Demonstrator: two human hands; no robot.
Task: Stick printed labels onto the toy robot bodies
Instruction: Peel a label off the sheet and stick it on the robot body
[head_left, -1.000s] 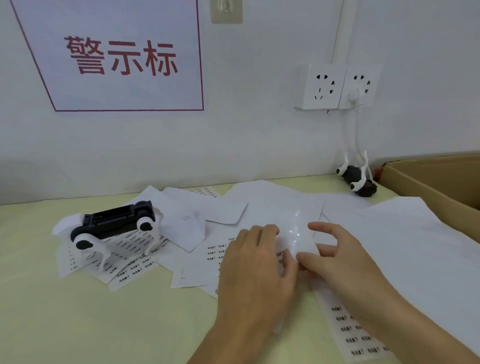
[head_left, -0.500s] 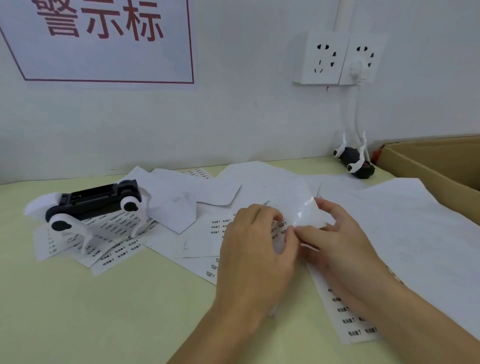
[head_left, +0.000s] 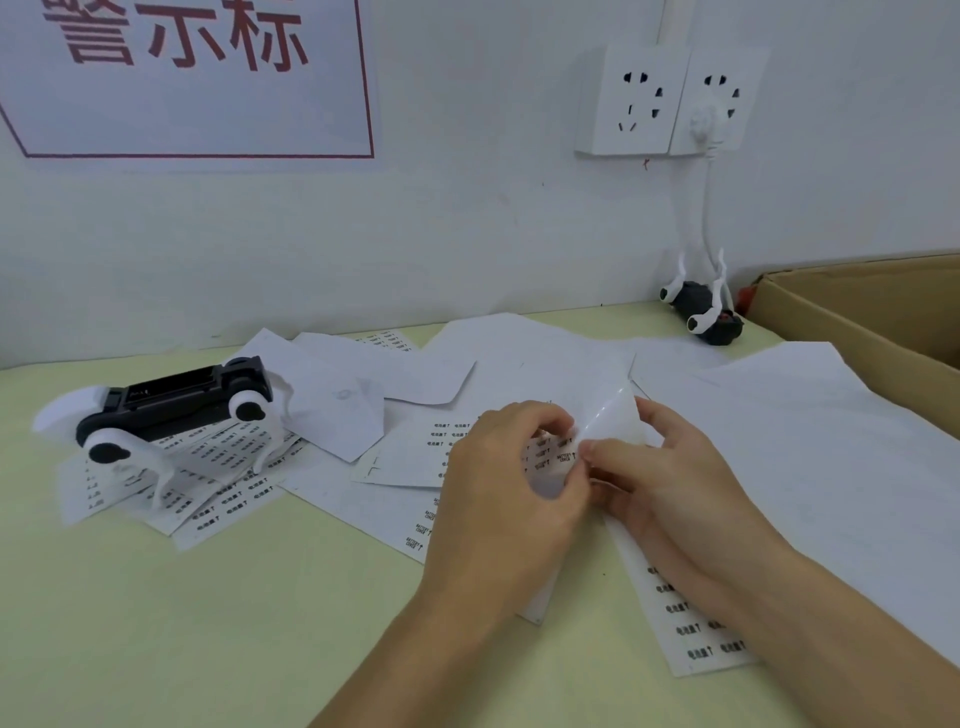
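A pale yellow-green tabletop (head_left: 156, 623) is seen against a white wall. A black-and-white toy robot body (head_left: 171, 402) lies on scattered white printed label sheets (head_left: 223, 467). At centre, a glossy label sheet (head_left: 608, 426) is pinched by the left hand (head_left: 498, 499) and the right hand (head_left: 670, 488).

Both forearms are seen entering from the near edge and converging toward the middle of the scene. The left hand (head_left: 506, 486) is held palm down, its fingers curled and its thumb tip brought to meet the right thumb. The right hand (head_left: 670, 480) is angled leftward, fingers bent, with thumb and forefinger pressed together in a pinch.
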